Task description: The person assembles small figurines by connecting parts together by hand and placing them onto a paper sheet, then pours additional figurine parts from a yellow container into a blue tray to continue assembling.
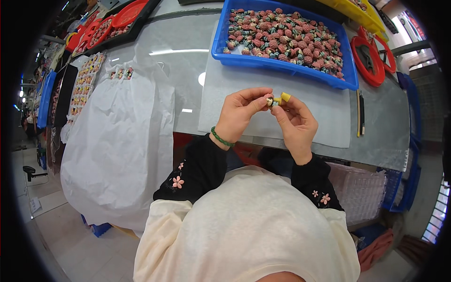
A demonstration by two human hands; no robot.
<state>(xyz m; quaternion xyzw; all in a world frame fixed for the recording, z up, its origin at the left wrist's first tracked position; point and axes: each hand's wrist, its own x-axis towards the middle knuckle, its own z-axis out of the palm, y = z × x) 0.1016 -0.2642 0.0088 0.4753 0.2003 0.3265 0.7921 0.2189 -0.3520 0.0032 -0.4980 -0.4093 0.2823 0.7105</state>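
Above the near part of the work table, both my hands meet at a small painted figurine (269, 100) with a pink knobbly top, pale face and bluish-green lower part. My left hand (237, 112) pinches its pink top between thumb and forefinger. From the other side, my right hand (299, 128) has its thumb and fingers closed at the figurine's lower part. A yellow finger cot (285, 97) covers one right fingertip; a bit of yellow beside it is too small to make out. Beyond my hands, a blue tray (286, 68) holds a heap of similar figurines.
White sheeting (112, 145) drapes over the left side, with rows of figurines (85, 84) beside it. Red round trays (129, 13) stand far left. Pliers (365, 55) lie in a red dish (376, 77) at right, near slim tools (361, 113). A yellow tray (359, 16) sits behind.
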